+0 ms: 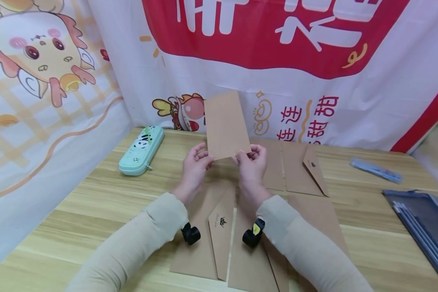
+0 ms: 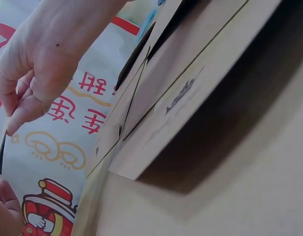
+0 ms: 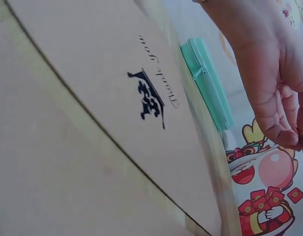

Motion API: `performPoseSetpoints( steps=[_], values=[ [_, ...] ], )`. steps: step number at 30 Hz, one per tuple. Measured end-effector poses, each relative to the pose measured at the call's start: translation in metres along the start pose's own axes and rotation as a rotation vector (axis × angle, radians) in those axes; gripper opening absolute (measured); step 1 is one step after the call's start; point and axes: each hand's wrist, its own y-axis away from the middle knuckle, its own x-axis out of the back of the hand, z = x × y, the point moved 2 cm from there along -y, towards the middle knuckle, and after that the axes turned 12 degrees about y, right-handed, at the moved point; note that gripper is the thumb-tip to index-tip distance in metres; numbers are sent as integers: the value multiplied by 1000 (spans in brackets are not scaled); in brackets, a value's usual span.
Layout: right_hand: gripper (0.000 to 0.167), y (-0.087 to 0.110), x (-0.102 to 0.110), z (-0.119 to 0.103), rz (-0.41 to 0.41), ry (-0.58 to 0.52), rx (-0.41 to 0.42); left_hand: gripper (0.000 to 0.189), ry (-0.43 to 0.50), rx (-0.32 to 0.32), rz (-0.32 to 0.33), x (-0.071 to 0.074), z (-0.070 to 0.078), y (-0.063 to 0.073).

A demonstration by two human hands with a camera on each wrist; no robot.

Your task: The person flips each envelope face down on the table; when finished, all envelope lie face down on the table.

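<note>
Both hands hold up a plain brown kraft-paper envelope (image 1: 227,125) above the table; no flap shows on the side facing me. My left hand (image 1: 196,165) pinches its lower left corner between thumb and fingers. At the lower right corner my right hand (image 1: 252,164) pinches it the same way. In the left wrist view the envelope is seen almost edge-on between the right hand (image 2: 45,64) and the left fingers (image 2: 9,204). Under the forearms lie several brown envelopes, one with a pointed flap (image 1: 220,227) printed with a crown and "Thank you" (image 3: 153,101).
A mint-green pencil case (image 1: 141,151) lies at the back left. More envelopes (image 1: 301,174) lie behind and right of my hands. Farther right are a light blue item (image 1: 376,170) and a dark mesh pouch (image 1: 428,227) with pencil-like sticks. A printed cloth (image 1: 241,73) hangs behind the table.
</note>
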Motion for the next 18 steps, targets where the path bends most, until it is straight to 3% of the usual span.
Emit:
performPoseSetpoints(
  steps=[2, 4, 10, 14, 18],
  values=[
    [37, 0, 1, 0, -36, 39, -9, 56, -19, -3, -2, 1, 0, -1],
    [42, -2, 4, -1, -103, 153, -26, 56, -48, -7, -4, 3, 2, -3],
    [83, -16, 12, -10, -446, 592, -86, 56, -207, -2, -68, 14, 10, -15],
    [102, -26, 13, -13, -606, 717, -167, 63, -337, 61, -161, 20, 14, -21],
    [112, -28, 13, -10, -696, 802, -310, 68, -455, 135, -236, 26, 16, -23]
  ],
)
